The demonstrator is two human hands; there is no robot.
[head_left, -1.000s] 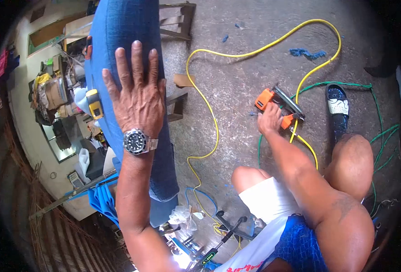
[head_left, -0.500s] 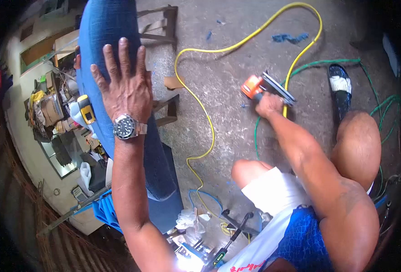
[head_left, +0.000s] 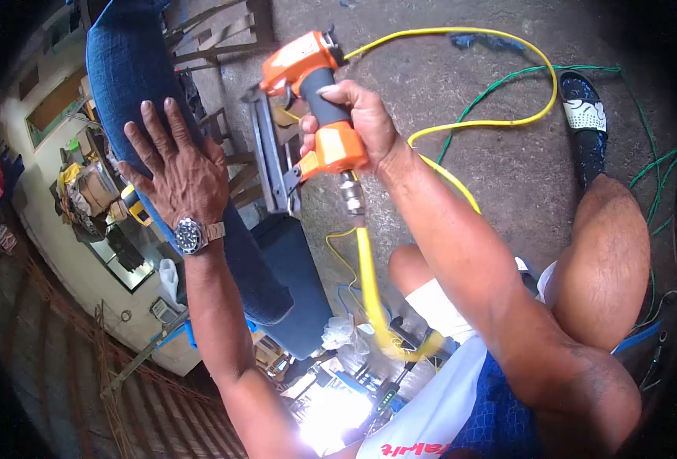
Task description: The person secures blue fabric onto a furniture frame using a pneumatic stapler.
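Observation:
My left hand point(head_left: 176, 172), with a wristwatch point(head_left: 190, 236) on its wrist, lies flat on a long cushion point(head_left: 135, 84) covered in blue denim-like cloth, its fingers spread. My right hand point(head_left: 353, 118) is wrapped round the dark grip of an orange pneumatic stapler point(head_left: 331, 145), held up just to the right of the cushion. The stapler's black magazine point(head_left: 273, 157) faces the cushion without visibly touching it. From the fitting at the grip's lower end hangs a yellow air hose point(head_left: 369, 275).
A wooden frame point(head_left: 227, 38) stands behind the cushion. The yellow hose and a green cord point(head_left: 499, 80) cross the concrete floor. At the left are cluttered shelves point(head_left: 86, 187) and a yellow tape measure point(head_left: 137, 206). A dark blue panel point(head_left: 300, 283) leans below the cushion.
My right hand has lifted the orange stapler off the floor and brought it up and left, near the cushion. The hose has swung along. My left hand stays on the cushion, now lower in view.

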